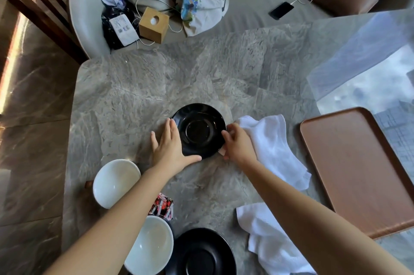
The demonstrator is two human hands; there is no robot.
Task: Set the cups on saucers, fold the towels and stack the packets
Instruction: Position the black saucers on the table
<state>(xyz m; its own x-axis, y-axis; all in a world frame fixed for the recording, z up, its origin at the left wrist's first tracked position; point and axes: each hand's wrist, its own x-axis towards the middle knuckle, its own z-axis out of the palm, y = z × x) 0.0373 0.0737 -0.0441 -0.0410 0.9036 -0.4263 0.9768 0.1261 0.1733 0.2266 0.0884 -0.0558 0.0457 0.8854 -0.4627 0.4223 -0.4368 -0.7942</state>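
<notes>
Head view: a black saucer [199,130] lies flat mid-tabletop [139,95]. Left hand [170,148] rests flat against its left rim, fingers straight and spread. Right hand [235,143] pinches the right rim, fingers curled closed on it. A crumpled white towel [272,147] lies just right (second towel [266,239] nearer). Two white cups [113,182], packets [161,206] and another saucer [201,252] sit near the front edge; brown tray [358,167] far right.

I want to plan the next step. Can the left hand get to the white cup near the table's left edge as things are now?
Probably yes. The left hand rests flat beside the black saucer, holding nothing, and the white cup stands open just behind it, with only bare marble table between them.
</notes>
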